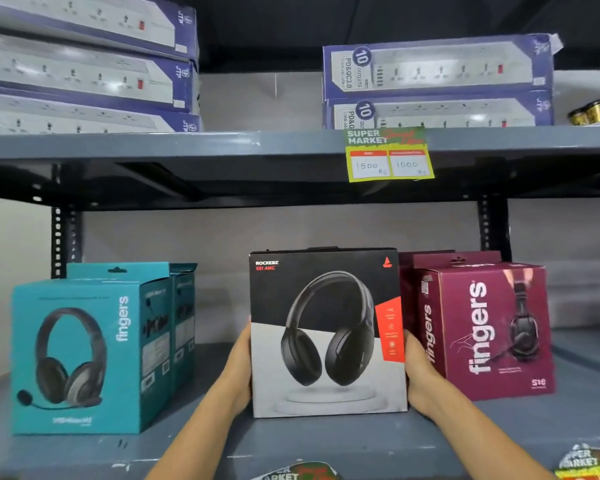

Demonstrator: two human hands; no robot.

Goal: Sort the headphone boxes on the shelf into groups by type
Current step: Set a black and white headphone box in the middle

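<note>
Nearest, both hands clamped flat on a square black-and-white cardboard headphone box [328,332] printed with black over-ear headphones: left hand [240,370] pressed to its left edge, right hand [419,374] to its right edge, fingers mostly hidden behind. Box upright at the middle of the grey metal shelf [291,441], bottom edge on or barely above the surface; cannot tell which. To the left, well apart, a teal cardboard headset box [77,355] with a second teal box [184,317] just behind. To the right, just beside the held box, a maroon cardboard headset box [489,330] with another maroon box [430,261] behind. Judged mostly done: teal and maroon already grouped, black box apparently the last to settle. Farther up, blue-and-white power strip boxes [437,69] on the upper shelf above a yellow price tag [388,155]
</note>
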